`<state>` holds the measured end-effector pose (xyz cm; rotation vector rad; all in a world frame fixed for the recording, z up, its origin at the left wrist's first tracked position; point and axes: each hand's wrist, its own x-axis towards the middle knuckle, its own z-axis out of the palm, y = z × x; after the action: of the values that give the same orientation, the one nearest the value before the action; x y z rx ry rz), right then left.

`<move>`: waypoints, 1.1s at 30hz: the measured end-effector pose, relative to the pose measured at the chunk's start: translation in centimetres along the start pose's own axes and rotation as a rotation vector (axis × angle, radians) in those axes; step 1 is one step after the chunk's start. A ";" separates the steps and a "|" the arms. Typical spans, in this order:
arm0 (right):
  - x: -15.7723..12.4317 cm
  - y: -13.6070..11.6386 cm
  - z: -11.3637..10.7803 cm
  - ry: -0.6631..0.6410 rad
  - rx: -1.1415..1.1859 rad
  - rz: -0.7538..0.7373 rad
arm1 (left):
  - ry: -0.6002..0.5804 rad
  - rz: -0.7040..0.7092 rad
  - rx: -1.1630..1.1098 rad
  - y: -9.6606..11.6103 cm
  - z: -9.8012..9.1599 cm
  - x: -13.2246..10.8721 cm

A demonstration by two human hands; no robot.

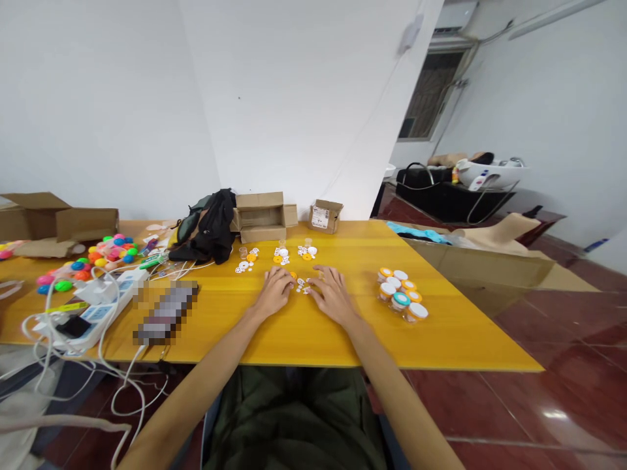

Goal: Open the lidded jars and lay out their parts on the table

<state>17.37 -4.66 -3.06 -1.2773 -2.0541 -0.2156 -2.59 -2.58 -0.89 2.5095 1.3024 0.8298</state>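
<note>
My left hand [274, 292] rests low over the yellow wooden table [313, 333], fingers loosely bent and apart, just left of a small group of white perforated discs [301, 285]. Facing it from the other side, my right hand [336, 295] has its fingers spread, with thumb and index finger close to the same discs. Nothing shows held in either hand. An orange lid [292, 275] lies by my left fingertips, partly hidden. Farther back are three clusters of parts: a left cluster [243, 266], a middle cluster [281, 256] and a right cluster [307, 253], with small clear cups.
Several lidded clear jars [401, 298] stand together on the right. A phone [166, 313], a power strip [110, 307] with white cables and colourful balls [112, 251] occupy the left. Behind are a black bag [210, 225], an open carton [262, 222] and a small box [324, 217].
</note>
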 end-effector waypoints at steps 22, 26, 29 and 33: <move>0.3 -1.9 -1.2 -0.115 0.077 -0.183 | -0.024 0.077 0.046 0.4 0.3 0.1; 0.3 -1.9 -1.1 -0.140 0.065 -0.230 | -0.017 0.053 0.028 0.3 0.4 0.1; 0.3 -1.7 -0.9 -0.117 0.085 -0.226 | -0.014 0.048 0.022 0.1 0.4 0.1; 0.3 -1.3 -0.6 -0.067 0.118 -0.163 | 0.037 0.044 0.017 0.1 0.4 0.2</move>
<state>16.46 -5.41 -2.09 -1.0601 -2.1962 -0.1253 -2.18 -2.49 -1.12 2.5561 1.2750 0.8821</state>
